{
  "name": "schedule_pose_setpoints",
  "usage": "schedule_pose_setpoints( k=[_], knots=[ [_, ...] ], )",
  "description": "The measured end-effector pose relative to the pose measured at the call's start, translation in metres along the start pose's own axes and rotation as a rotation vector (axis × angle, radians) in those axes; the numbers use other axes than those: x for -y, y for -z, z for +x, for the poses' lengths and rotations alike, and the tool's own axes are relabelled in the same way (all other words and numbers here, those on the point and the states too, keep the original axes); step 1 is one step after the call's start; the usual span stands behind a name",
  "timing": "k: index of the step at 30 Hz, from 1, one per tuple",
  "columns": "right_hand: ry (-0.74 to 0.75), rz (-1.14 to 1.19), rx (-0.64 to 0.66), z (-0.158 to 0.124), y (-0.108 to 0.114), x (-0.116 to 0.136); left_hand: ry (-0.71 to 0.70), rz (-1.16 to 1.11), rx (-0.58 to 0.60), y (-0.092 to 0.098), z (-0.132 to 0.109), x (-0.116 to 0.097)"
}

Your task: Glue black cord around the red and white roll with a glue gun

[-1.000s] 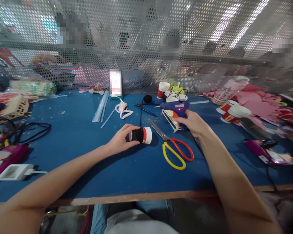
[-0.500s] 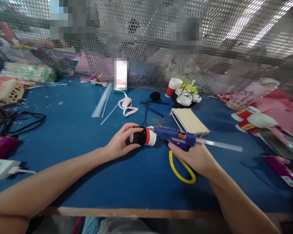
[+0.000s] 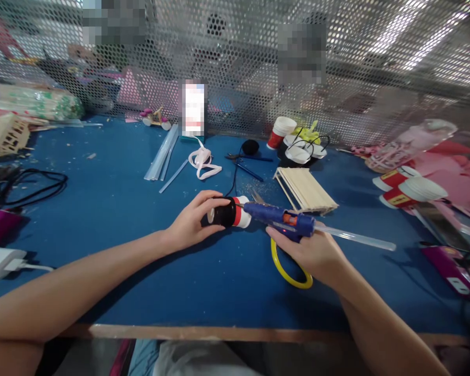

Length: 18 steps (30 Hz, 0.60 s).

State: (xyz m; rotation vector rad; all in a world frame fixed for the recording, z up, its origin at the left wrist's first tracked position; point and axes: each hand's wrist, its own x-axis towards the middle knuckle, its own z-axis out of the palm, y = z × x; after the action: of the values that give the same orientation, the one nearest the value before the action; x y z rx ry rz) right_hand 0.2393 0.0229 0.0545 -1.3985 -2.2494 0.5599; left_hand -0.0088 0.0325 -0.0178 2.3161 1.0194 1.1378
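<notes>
My left hand (image 3: 194, 219) is closed around a small paper cup (image 3: 243, 212) lying on its side, its base end wrapped in black and a red and white band at the other. In my right hand (image 3: 317, 250) is a blue hot glue gun (image 3: 280, 216), a clear glue stick (image 3: 360, 237) jutting from its back. The gun's nozzle points left and meets the cup near the edge between the black wrap and the red band; whether it touches, I cannot tell. Beneath my right hand lies a pair of scissors with a yellow handle (image 3: 292, 275), partly hidden.
Beyond the cup lie a black yarn ball (image 3: 250, 147), blue-handled pliers (image 3: 249, 171), white ribbon (image 3: 203, 161) and spare glue sticks (image 3: 162, 156). A wooden stick raft (image 3: 307, 189) sits behind the gun. Paper cups (image 3: 413, 190) are at right; a perforated metal screen (image 3: 235, 68) stands behind.
The glue gun's nozzle has moved left over the cup, from the white part to the edge of the black wrap. My left hand keeps its hold; the whole view has shifted slightly.
</notes>
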Motion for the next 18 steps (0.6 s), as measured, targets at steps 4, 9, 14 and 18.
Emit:
schedule_pose_setpoints(
  k=[4,9,14,18],
  knots=[
    [-0.029,0.05,-0.023,-0.001,-0.001,0.003,0.011,-0.019,-0.013,0.0,0.0,0.0],
    [-0.071,0.086,-0.102,-0.002,-0.009,0.005,0.023,-0.05,-0.022,-0.001,0.001,-0.001],
    [-0.024,0.063,-0.188,-0.005,-0.013,0.002,0.034,-0.054,-0.036,-0.002,0.001,0.0],
    [0.012,0.025,-0.219,-0.008,-0.013,0.004,0.036,-0.059,-0.034,-0.002,0.001,0.0]
  ],
)
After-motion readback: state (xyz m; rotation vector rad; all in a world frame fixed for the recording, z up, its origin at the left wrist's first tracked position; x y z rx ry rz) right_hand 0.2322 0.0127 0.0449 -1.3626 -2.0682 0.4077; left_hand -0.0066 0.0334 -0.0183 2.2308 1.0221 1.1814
